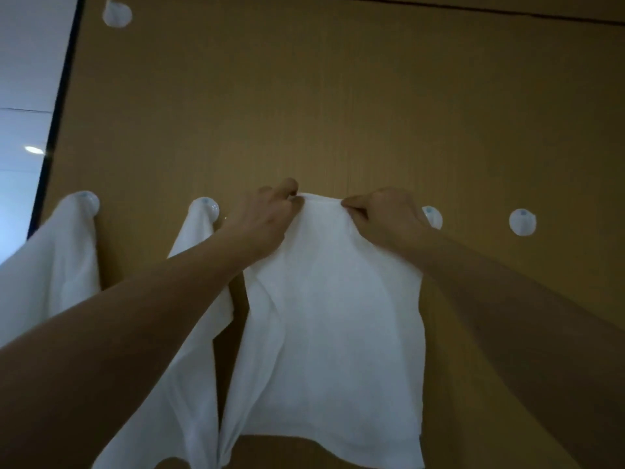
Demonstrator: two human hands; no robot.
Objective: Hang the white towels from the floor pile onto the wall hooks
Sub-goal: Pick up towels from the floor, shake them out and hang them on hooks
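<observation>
A white towel [331, 319] hangs flat against the tan wood wall, held up by its top edge. My left hand [267, 218] pinches that edge on the left and my right hand [382, 214] pinches it on the right, both at hook height. Whatever hook lies behind the top edge is hidden by the cloth. Two more white towels hang to the left, one [50, 265] from the far-left hook [89, 199] and one [192, 299] from the second hook [209, 208]. Two bare white hooks stand to the right, one [434, 216] just past my right hand and another [522, 221] farther out.
A lone white hook [116, 13] sits high at the upper left of the wall. A dark vertical edge [57, 120] ends the wood panel on the left, with a pale glossy surface [23, 79] beyond it. The floor pile is out of view.
</observation>
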